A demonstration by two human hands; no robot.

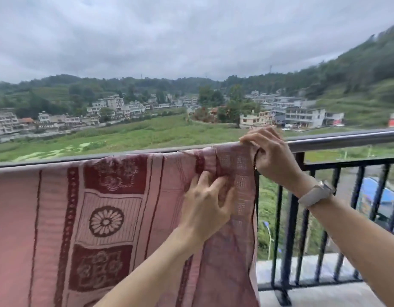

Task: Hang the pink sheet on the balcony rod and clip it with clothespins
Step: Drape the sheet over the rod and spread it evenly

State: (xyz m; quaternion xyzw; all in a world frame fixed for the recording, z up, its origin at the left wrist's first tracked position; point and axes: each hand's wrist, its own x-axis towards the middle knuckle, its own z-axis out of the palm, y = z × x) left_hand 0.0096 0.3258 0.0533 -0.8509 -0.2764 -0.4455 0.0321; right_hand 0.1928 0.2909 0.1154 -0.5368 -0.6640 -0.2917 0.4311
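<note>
The pink sheet (58, 213), patterned with dark red flowers and borders, hangs draped over the metal balcony rod (346, 138) and covers the rod's left part. My left hand (207, 207) pinches a bunch of the cloth near the sheet's right edge, just below the rod. My right hand (271, 156) curls over the rod at the sheet's top right corner and grips the cloth against it. A pale watch sits on my right wrist. No clothespins show.
Black vertical railing bars (289, 229) run under the rod on the right, above a concrete ledge (324, 293). Beyond the railing lie green fields, village buildings and wooded hills under a grey sky.
</note>
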